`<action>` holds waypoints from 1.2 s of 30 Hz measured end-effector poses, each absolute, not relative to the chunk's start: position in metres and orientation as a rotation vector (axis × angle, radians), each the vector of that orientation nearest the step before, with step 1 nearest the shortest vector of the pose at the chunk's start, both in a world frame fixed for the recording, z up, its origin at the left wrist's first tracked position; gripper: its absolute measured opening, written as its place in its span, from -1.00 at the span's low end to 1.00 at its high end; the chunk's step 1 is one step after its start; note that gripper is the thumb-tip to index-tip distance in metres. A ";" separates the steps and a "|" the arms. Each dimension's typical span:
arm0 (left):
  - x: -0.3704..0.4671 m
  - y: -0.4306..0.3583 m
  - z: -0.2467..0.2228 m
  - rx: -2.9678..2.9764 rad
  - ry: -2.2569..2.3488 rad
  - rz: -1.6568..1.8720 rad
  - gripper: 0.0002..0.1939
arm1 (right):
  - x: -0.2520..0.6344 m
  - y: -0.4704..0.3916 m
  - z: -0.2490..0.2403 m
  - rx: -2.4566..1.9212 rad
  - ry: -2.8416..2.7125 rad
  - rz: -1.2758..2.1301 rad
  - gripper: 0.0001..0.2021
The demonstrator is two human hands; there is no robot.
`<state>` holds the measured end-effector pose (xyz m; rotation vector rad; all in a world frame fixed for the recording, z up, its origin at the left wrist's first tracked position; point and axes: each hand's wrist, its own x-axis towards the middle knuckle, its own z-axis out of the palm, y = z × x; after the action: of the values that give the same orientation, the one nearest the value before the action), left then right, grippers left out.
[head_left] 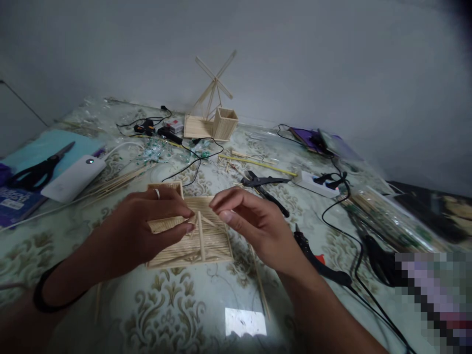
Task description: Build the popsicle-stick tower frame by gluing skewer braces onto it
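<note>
A small model of wooden sticks stands on the table in front of me, with a slatted base (217,241), a box-like part (165,187) at its back left and an upright stick frame (201,238) on the base. My left hand (158,221) has thumb and fingertips closed about a thin stick by the top of this frame. Just right of the frame's top, my right hand (254,223) is curled, its thumb and fingertips close together. Whatever is between them is too small or hidden to make out.
Behind stands a finished-looking stick windmill (215,81). Pliers (263,184), a black hot glue gun (320,263) with its cord, and a power strip (317,183) lie right. Scissors (40,169), a white power bank (75,178) and loose sticks (114,182) lie left.
</note>
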<state>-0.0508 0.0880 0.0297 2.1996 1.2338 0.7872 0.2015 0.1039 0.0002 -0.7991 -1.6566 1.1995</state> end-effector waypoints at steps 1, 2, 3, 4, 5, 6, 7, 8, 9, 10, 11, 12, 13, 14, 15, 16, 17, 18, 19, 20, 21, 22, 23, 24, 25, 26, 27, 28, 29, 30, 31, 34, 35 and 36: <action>-0.051 0.088 0.030 2.205 1.224 0.783 -0.87 | 0.201 0.105 -0.002 -0.759 -1.590 1.307 -0.82; -0.052 0.089 0.030 2.217 1.207 0.792 -0.87 | 0.201 0.105 -0.004 -0.724 -1.521 1.409 -0.80; -0.052 0.089 0.029 2.230 1.194 0.792 -0.88 | 0.200 0.106 -0.006 -0.698 -1.449 1.494 -0.77; -0.053 0.089 0.029 2.243 1.189 0.793 -0.89 | 0.198 0.106 -0.008 -0.680 -1.380 1.561 -0.74; -0.054 0.089 0.029 2.252 1.189 0.788 -0.90 | 0.197 0.106 -0.009 -0.669 -1.313 1.605 -0.72; -0.054 0.089 0.029 2.256 1.193 0.781 -0.91 | 0.196 0.106 -0.010 -0.664 -1.254 1.630 -0.71; -0.055 0.090 0.028 2.256 1.199 0.775 -0.90 | 0.195 0.106 -0.010 -0.658 -1.208 1.636 -0.70; -0.055 0.090 0.028 2.249 1.208 0.771 -0.88 | 0.194 0.106 -0.010 -0.645 -1.180 1.627 -0.69; -0.056 0.090 0.028 2.242 1.217 0.771 -0.87 | 0.194 0.106 -0.009 -0.625 -1.168 1.612 -0.68; -0.056 0.090 0.028 2.239 1.220 0.778 -0.86 | 0.195 0.106 -0.008 -0.598 -1.168 1.597 -0.66; -0.057 0.091 0.027 2.247 1.212 0.790 -0.85 | 0.196 0.106 -0.007 -0.576 -1.175 1.585 -0.65; -0.057 0.091 0.027 2.265 1.192 0.814 -0.85 | 0.198 0.106 -0.005 -0.564 -1.189 1.579 -0.65; -0.058 0.092 0.026 2.289 1.164 0.846 -0.85 | 0.201 0.105 -0.005 -0.568 -1.205 1.565 -0.66; -0.059 0.093 0.026 2.313 1.131 0.877 -0.85 | 0.205 0.104 -0.004 -0.592 -1.235 1.543 -0.67; -0.060 0.094 0.026 2.333 1.099 0.905 -0.85 | 0.209 0.103 -0.004 -0.639 -1.287 1.508 -0.69; -0.062 0.095 0.027 2.346 1.074 0.922 -0.85 | 0.214 0.101 -0.004 -0.711 -1.362 1.456 -0.71; -0.063 0.096 0.028 2.350 1.065 0.926 -0.85 | 0.220 0.099 -0.005 -0.794 -1.461 1.383 -0.72; -0.065 0.096 0.029 2.347 1.077 0.920 -0.84 | 0.226 0.097 -0.006 -0.879 -1.581 1.291 -0.74; -0.067 0.096 0.031 2.344 1.096 0.918 -0.83 | 0.233 0.095 -0.008 -0.964 -1.706 1.185 -0.75; -0.068 0.095 0.033 2.342 1.118 0.917 -0.80 | 0.239 0.093 -0.010 -1.034 -1.826 1.079 -0.75; -0.070 0.094 0.035 2.341 1.145 0.923 -0.77 | 0.247 0.092 -0.013 -1.086 -1.937 0.978 -0.76; -0.071 0.093 0.037 2.343 1.167 0.937 -0.75 | 0.254 0.091 -0.017 -1.135 -2.046 0.883 -0.78; -0.072 0.092 0.040 2.350 1.177 0.960 -0.73 | 0.261 0.090 -0.021 -1.186 -2.146 0.796 -0.80; -0.073 0.090 0.042 2.362 1.175 0.984 -0.72 | 0.267 0.091 -0.026 -1.239 -2.228 0.722 -0.82; -0.073 0.089 0.044 2.378 1.166 1.011 -0.72 | 0.274 0.092 -0.031 -1.291 -2.293 0.657 -0.83; -0.074 0.087 0.046 2.395 1.155 1.040 -0.72 | 0.280 0.093 -0.037 -1.339 -2.339 0.599 -0.82; -0.074 0.085 0.048 2.411 1.144 1.066 -0.73 | 0.286 0.094 -0.042 -1.382 -2.362 0.547 -0.82; -0.075 0.082 0.050 2.423 1.137 1.094 -0.74 | 0.292 0.096 -0.047 -1.419 -2.365 0.507 -0.81; -0.076 0.080 0.052 2.429 1.138 1.118 -0.75 | 0.299 0.097 -0.051 -1.456 -2.354 0.472 -0.80; -0.079 0.077 0.052 2.431 1.149 1.139 -0.77 | 0.305 0.099 -0.054 -1.498 -2.339 0.432 -0.77; -0.082 0.074 0.052 2.428 1.169 1.154 -0.78 | 0.311 0.100 -0.056 -1.543 -2.315 0.388 -0.72; -0.102 0.063 0.044 2.387 1.306 1.140 -0.77 | 0.333 0.102 -0.054 -1.652 -2.204 0.274 -0.57; -0.111 0.059 0.038 2.349 1.378 1.119 -0.73 | 0.340 0.102 -0.051 -1.676 -2.160 0.245 -0.58; -0.122 0.054 0.030 2.298 1.464 1.085 -0.67 | 0.347 0.102 -0.047 -1.694 -2.113 0.222 -0.61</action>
<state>-0.1218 0.0540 0.0302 2.2985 1.4637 1.0854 0.3474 0.1025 -0.0469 -1.6937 -2.1127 0.2218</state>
